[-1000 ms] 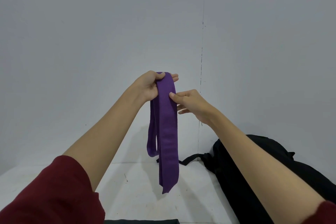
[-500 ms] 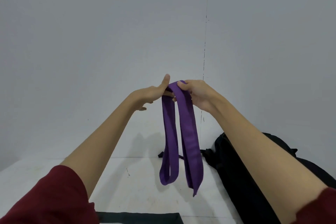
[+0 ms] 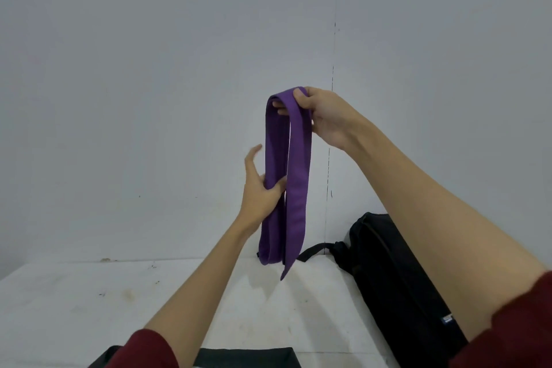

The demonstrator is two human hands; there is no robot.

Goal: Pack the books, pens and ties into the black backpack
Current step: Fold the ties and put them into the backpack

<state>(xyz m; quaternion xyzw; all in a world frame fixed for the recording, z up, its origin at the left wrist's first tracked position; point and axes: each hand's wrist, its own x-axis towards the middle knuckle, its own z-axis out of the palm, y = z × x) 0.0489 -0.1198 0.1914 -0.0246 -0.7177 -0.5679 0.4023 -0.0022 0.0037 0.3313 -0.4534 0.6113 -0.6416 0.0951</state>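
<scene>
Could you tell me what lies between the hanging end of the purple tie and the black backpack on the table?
In the head view, only the backpack's black strap and bare white table lie between the purple tie and the black backpack.

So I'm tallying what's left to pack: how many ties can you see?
1: a purple tie, folded over and hanging from the right hand, with the left hand against its middle. Others may be out of view.

The light is soft and even, with no glare. A weak shadow lies on the table at 6 o'clock. The sleeve at 4 o'clock looks blurred, and the wide lens stretches the edges.
</scene>
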